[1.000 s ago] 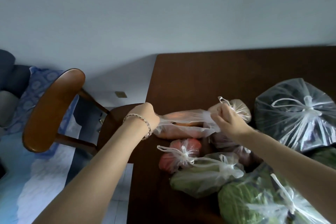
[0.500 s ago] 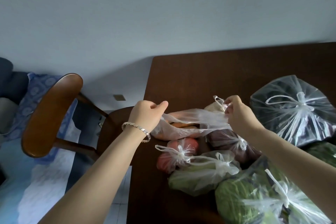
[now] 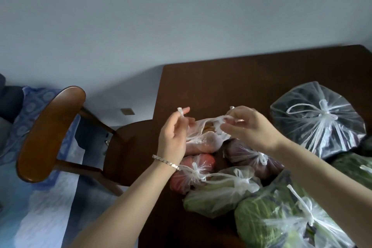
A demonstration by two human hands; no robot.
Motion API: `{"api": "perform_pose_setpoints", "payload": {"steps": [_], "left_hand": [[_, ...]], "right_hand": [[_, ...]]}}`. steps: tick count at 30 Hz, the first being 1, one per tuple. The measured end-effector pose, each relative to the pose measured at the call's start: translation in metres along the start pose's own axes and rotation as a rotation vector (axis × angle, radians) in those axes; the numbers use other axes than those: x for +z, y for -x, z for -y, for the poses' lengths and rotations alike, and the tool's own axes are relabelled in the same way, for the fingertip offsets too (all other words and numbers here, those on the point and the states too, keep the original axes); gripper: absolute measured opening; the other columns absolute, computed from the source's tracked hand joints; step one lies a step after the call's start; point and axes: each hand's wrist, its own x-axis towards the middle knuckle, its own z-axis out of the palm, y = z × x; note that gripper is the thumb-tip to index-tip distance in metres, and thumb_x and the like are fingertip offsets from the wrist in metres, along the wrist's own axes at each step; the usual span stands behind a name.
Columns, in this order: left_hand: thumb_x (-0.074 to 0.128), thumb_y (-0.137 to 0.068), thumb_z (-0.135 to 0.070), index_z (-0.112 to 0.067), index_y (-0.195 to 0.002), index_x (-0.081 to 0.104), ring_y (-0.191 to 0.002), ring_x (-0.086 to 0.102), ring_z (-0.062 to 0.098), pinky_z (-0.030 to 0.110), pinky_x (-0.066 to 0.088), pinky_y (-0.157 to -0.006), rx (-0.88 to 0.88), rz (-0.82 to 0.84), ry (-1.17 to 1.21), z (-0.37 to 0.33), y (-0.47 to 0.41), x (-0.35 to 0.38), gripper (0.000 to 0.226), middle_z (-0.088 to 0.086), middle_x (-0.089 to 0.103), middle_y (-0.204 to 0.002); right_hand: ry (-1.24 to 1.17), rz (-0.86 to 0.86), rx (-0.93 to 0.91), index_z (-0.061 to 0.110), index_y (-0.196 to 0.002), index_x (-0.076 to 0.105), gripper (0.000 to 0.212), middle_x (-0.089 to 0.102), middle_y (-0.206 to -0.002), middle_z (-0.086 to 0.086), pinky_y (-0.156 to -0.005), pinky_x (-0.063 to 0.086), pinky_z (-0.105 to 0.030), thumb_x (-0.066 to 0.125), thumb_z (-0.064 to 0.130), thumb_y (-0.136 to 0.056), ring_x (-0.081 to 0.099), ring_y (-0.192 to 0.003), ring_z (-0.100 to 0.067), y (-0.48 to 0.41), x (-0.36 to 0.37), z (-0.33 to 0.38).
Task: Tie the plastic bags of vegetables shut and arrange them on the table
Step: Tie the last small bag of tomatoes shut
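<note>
The left hand has its fingers pinched together on one twisted handle of the carrot bag, the white tip of that handle poking up just above them. The right hand pinches the bag's other handle between its fingers; the plastic stretches taut between the two grips, with the bag's mouth open under it. The bag's orange contents lie on the tabletop directly below both hands. A thin bracelet circles the left wrist.

Just below the left fingers sits a knotted bag of red vegetables, and below the right fingers a knotted bag of purple ones, both touching the carrot bag. Nearer the person lie a tied pale-green bag and a tied cabbage bag. To the right of the right hand stands a large knotted bag of dark contents. Left of the left hand, off the tabletop, is a wooden chair.
</note>
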Motion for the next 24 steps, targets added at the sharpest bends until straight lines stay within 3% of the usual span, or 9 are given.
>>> {"api": "perform_pose_setpoints", "payload": {"steps": [3,6,8,10,12,14,18,21,24], "left_hand": [[0.044,-0.095,-0.020,-0.012,-0.102,0.062,-0.087,0.066,0.011,0.019,0.051,-0.080,-0.028,0.071,-0.069,0.014,0.009,0.008,0.022,0.005,0.069,-0.090],[0.043,-0.095,-0.020,-0.005,-0.102,0.062,-0.075,0.064,0.002,0.004,0.044,-0.069,-0.089,0.161,-0.142,0.021,0.015,0.014,0.025,0.007,0.066,-0.079],[0.048,-0.094,-0.017,-0.004,-0.102,0.064,-0.062,0.059,-0.003,0.007,0.043,-0.066,-0.125,0.198,-0.153,0.022,0.015,0.014,0.022,-0.001,0.062,-0.067],[0.052,-0.091,-0.010,-0.005,-0.098,0.067,-0.059,0.057,0.003,0.014,0.046,-0.065,-0.191,0.222,-0.102,0.023,0.014,0.013,0.017,-0.005,0.058,-0.059],[0.057,-0.087,-0.005,-0.006,-0.091,0.069,-0.058,0.058,0.005,0.013,0.047,-0.062,-0.229,0.195,-0.053,0.022,0.012,0.011,0.013,-0.001,0.059,-0.058],[0.063,-0.082,-0.005,-0.009,-0.085,0.070,-0.064,0.062,0.007,0.012,0.050,-0.065,-0.259,0.148,-0.032,0.021,0.011,0.009,0.008,0.001,0.064,-0.064],[0.076,-0.071,-0.012,-0.024,-0.071,0.057,-0.081,0.069,0.026,0.037,0.057,-0.075,-0.403,0.049,0.005,0.027,0.009,0.006,0.023,0.012,0.071,-0.082],[0.079,-0.070,-0.014,-0.018,-0.089,0.059,-0.076,0.070,0.022,0.034,0.058,-0.073,-0.484,0.037,0.124,0.027,0.010,0.005,0.028,0.013,0.071,-0.089],[0.079,-0.068,-0.018,-0.016,-0.110,0.060,-0.074,0.071,0.016,0.028,0.058,-0.071,-0.516,0.079,0.177,0.027,0.009,0.008,0.045,0.009,0.071,-0.087]], "right_hand": [[-0.154,0.034,-0.015,0.007,-0.076,0.057,0.018,0.054,-0.111,0.003,-0.091,0.037,-0.018,0.062,0.023,-0.084,0.048,-0.107,-0.004,0.005,0.012,-0.007],[-0.341,0.008,-0.029,0.004,-0.089,0.049,0.015,0.059,-0.093,-0.009,-0.081,0.043,-0.014,0.047,0.019,-0.091,0.055,-0.089,-0.001,0.006,0.024,-0.008],[-0.333,-0.017,-0.025,0.008,-0.090,0.048,0.010,0.059,-0.074,0.000,-0.069,0.042,-0.007,0.040,0.009,-0.096,0.058,-0.071,0.005,0.004,0.032,-0.005],[-0.278,-0.049,-0.020,0.020,-0.087,0.052,0.021,0.056,-0.060,0.009,-0.062,0.043,-0.011,0.038,0.007,-0.096,0.056,-0.059,0.000,0.001,0.042,-0.006],[-0.236,-0.061,0.037,0.027,-0.083,0.056,0.026,0.053,-0.049,0.010,-0.056,0.042,-0.017,0.041,0.009,-0.094,0.050,-0.050,-0.004,-0.002,0.051,-0.008],[-0.272,-0.099,0.140,0.023,-0.087,0.063,0.022,0.051,-0.048,0.009,-0.054,0.043,-0.023,0.046,0.010,-0.092,0.047,-0.046,-0.009,-0.007,0.058,-0.012],[-0.394,-0.127,0.395,0.013,-0.088,0.060,0.014,0.048,-0.061,0.004,-0.052,0.040,-0.022,0.057,0.003,-0.078,0.044,-0.050,-0.009,-0.015,0.067,-0.022],[-0.518,-0.078,0.549,0.013,-0.064,0.041,0.024,0.042,-0.057,-0.003,-0.043,0.034,-0.020,0.055,-0.004,-0.075,0.038,-0.047,-0.012,-0.018,0.074,-0.025],[-0.619,-0.030,0.527,0.010,-0.054,0.049,0.030,0.047,-0.053,-0.009,-0.041,0.035,-0.019,0.049,-0.010,-0.076,0.042,-0.043,-0.014,-0.014,0.080,-0.023]]}}
